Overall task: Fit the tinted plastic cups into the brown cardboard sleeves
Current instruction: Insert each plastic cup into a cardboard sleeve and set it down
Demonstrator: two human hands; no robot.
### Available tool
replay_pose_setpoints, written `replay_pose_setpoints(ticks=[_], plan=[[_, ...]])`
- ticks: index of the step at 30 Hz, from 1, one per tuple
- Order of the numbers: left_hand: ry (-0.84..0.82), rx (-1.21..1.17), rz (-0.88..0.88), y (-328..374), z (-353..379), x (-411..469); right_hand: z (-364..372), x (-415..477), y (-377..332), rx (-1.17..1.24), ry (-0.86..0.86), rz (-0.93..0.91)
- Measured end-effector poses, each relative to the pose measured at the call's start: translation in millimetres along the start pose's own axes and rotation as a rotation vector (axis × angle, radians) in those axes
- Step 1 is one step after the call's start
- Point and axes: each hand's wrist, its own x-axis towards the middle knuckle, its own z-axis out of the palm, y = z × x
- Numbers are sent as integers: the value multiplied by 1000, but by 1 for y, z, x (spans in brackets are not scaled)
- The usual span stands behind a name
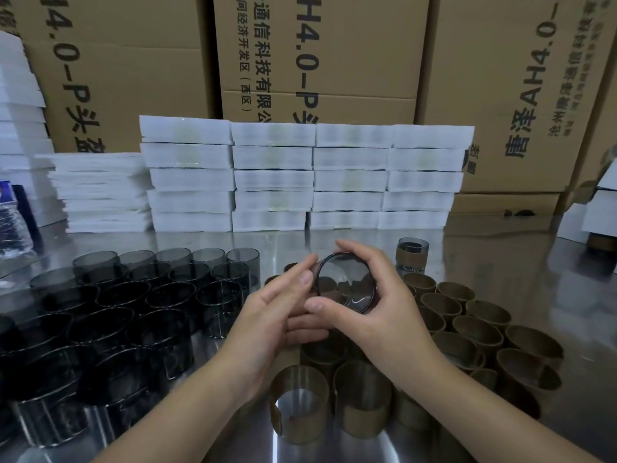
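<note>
Smoky grey tinted cups (110, 312) left, brown sleeves (467, 329) right, white boxes (300, 178) far, tan black-lettered cartons (317, 55) behind.

Cups (110, 315) crowd the table's (551, 272) left side, sleeves (474, 325) fill the right and near edge, open strip before white boxes (300, 182) along far edge

Smoky tinted cups (133, 312) stood upright, packed together at left, and brown cardboard sleeves (467, 322) stood clustered at right. Between them the raised cup (345, 285) was tipped, mouth toward the camera, possibly with a sleeve round it. Farther back, a sleeved cup (413, 253) stood upright alone.
</note>
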Motion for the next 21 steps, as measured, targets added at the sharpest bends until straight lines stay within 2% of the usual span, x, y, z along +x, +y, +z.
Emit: replay_pose_setpoints(ticks=[9, 15, 21], plan=[[-18, -34, 28, -2, 3, -1, -2, 0, 4, 34, 18, 63], [-70, -64, 37, 3, 10, -5, -5, 1, -6, 18, 103, -15], [-73, -88, 20, 3, 11, -6, -5, -1, -4, -39, 120, 17]])
